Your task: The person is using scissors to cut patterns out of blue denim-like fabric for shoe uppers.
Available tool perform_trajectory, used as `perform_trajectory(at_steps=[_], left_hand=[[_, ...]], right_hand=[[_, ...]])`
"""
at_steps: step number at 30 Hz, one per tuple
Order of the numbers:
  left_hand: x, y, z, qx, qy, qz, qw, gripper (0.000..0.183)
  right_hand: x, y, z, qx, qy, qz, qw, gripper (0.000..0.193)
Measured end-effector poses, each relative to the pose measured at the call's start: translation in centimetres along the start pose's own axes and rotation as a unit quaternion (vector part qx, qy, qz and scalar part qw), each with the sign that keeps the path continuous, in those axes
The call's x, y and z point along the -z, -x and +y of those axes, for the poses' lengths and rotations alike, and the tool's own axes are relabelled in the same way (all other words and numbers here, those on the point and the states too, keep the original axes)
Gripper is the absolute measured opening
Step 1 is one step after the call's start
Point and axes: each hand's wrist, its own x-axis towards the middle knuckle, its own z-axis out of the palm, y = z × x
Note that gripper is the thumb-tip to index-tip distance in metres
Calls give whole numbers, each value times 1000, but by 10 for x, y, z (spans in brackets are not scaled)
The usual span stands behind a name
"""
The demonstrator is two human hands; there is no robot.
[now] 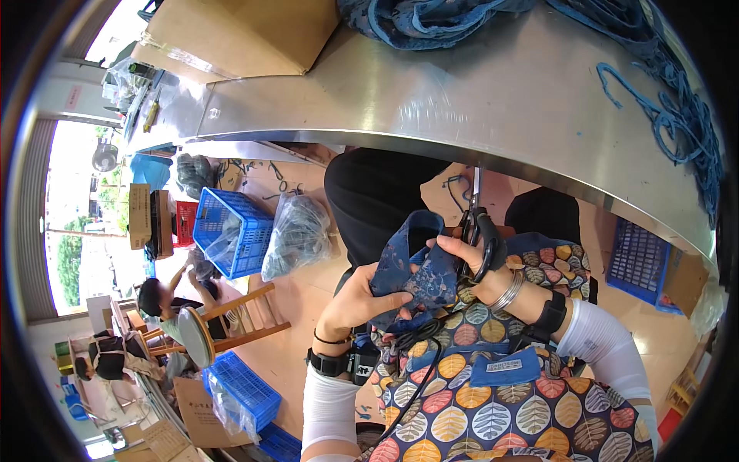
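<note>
Spanning the whole upper view, the metal bench carried a cardboard box at its far left and a heap of blue fabric straps along its right edge. Below it, on the floor to the left, stood a blue plastic crate with a clear bag of dark pieces leaning just beside it. Nearer, over a leaf-patterned apron, the left hand had its grip closed on the lower part of a blue patterned fabric piece, held in front of the chest between both hands. The right hand pinched the cloth's upper edge while black-handled scissors hung on its fingers, blades pointing up and apparently shut.
</note>
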Motion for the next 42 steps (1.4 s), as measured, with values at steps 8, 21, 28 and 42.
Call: perform_trajectory(at_steps=[8, 21, 28, 42], left_hand=[[-6, -16, -13, -305, -308, 470, 769, 40], [-57, -38, -32, -53, 96, 106, 988, 31], [-44, -29, -5, -114, -222, 100, 963, 19], [-73, 12, 41, -270, -355, 168, 879, 13]], right_hand=[[10, -3, -12, -96, -207, -4, 974, 9], [46, -4, -1, -37, -133, 3, 990, 16], [65, 14, -44, -31, 296, -24, 954, 25], [14, 45, -55, 89, 340, -121, 928, 26]])
